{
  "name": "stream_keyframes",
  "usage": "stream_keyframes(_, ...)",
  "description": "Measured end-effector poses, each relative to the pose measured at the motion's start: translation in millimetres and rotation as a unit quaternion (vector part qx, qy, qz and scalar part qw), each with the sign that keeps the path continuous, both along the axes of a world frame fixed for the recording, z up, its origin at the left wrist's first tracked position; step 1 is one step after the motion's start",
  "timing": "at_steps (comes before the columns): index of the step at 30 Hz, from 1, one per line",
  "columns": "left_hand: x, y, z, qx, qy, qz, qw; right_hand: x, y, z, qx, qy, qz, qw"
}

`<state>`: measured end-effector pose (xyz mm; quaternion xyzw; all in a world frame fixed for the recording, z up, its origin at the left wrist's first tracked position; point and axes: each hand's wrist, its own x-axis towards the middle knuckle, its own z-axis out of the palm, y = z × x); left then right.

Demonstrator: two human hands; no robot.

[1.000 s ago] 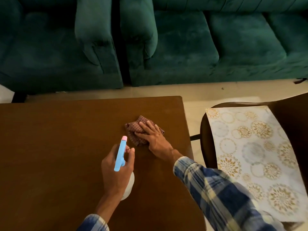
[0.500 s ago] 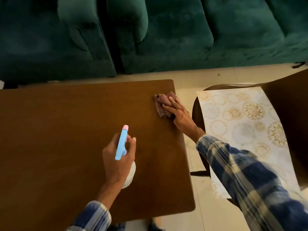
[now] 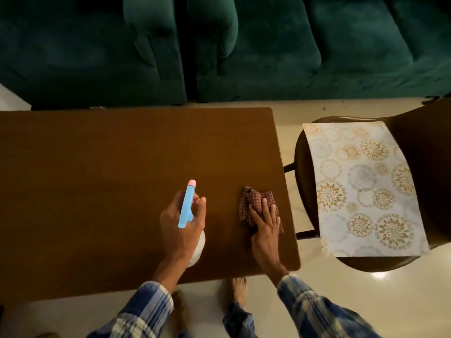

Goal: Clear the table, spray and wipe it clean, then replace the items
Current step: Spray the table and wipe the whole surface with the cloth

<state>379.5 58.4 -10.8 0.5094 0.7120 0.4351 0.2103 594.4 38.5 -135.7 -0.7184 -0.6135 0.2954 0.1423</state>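
Noted right hand point(image 3: 266, 220) pressed flat, fingers spread, on checked cloth point(image 3: 253, 203) near desk point(image 3: 122, 167) right edge, left hand point(image 3: 181, 223) closed round spray bottle point(image 3: 186, 206); advised overlapping strokes, even pressure, right out to edges.

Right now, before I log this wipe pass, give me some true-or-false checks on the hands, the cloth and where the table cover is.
1. The left hand holds the spray bottle. True.
2. The right hand presses the checked cloth flat on the table. True.
3. The cloth lies at the table's left end. False: it lies near the right edge.
4. The patterned cover is spread on the table. False: it lies on the chair beside it.
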Motion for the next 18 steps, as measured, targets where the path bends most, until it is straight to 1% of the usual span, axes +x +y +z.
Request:
stream_keyframes(2,-17,-11,-2,0.002,0.011,0.0,1.0,-48,-8,2,-0.008,0.012,-0.026,1.0)
stream_keyframes(3,-29,-19,-2,0.003,0.015,0.0,1.0,-76,-14,3,-0.01,0.017,-0.016,1.0)
stream_keyframes(5,-47,-34,-3,0.003,0.02,0.0,1.0,-123,-30,7,0.003,0.023,0.052,0.998)
stream_keyframes(7,-61,-46,-2,0.002,0.019,0.005,1.0,-153,-53,10,0.01,0.013,0.164,0.986)
stream_keyframes(9,-73,-58,-2,0.001,0.008,0.009,1.0,-156,-76,13,0.009,-0.008,0.266,0.964)
stream_keyframes(10,-78,-63,-3,-0.001,0.004,0.011,1.0,-147,-84,12,0.014,-0.021,0.298,0.954)
stream_keyframes(12,-82,-71,-8,-0.004,-0.002,0.016,1.0,-114,-92,6,0.043,-0.05,0.323,0.944)
stream_keyframes(14,-81,-79,-12,0.0,-0.022,0.015,1.0,-75,-94,3,0.059,-0.081,0.277,0.956)
stream_keyframes(18,-64,-84,-16,0.015,-0.079,-0.003,0.997,-6,-88,9,0.035,-0.074,0.073,0.994)
